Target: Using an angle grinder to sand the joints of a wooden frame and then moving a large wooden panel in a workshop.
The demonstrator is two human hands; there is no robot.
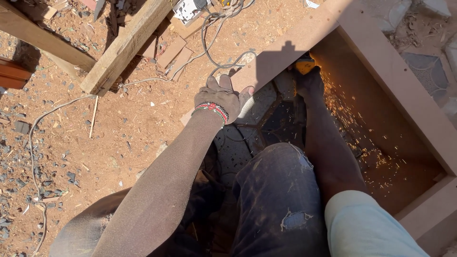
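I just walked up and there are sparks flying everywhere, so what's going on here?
A person is leaning over a reddish-brown frame that sits on sandy, chip-strewn ground. Their left hand presses flat on the frame's left rail, a beaded bracelet on the wrist. Their right hand reaches down inside the frame and grips a power tool with a yellow part, mostly in shadow. Orange sparks spray across the frame's inner face. A cable runs off across the ground toward wooden beams.
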